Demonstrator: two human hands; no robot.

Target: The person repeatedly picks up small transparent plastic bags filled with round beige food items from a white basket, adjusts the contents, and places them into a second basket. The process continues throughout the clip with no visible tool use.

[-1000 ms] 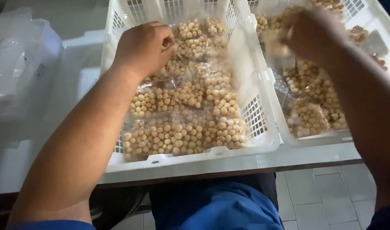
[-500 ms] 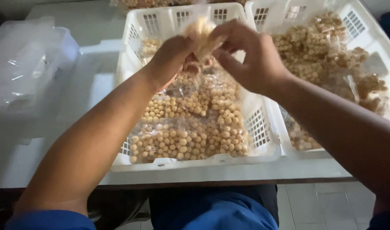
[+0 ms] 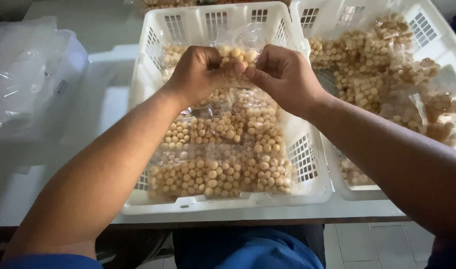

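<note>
I see both hands meeting over the near basket. Left hand (image 3: 200,72) is curled nearly closed, thumb and fingers pinching the top of a small clear bag of round tan snack balls (image 3: 238,56). Right hand (image 3: 282,74) is likewise closed down to a pinch on the same bag from the other side, thumb tip against the left thumb. The bag hangs raised between the two hands, above the basket's far half.

My read: the step in hand is working the bag's mouth, gathering or closing it, though I can't tell which. The next move calls for a firm two-sided pinch and keeping the bag upright so no balls spill.

Directly under the hands sits a white slotted plastic basket (image 3: 153,50), filled with flat clear packets of the same balls (image 3: 220,169). Just right of the right hand, a second white basket (image 3: 427,35) holds more loosely heaped packets. Well left of the left hand lies a pile of empty clear plastic bags (image 3: 28,74). Everything rests on a pale table (image 3: 103,104); tiled floor (image 3: 367,244) shows below its near edge.
</note>
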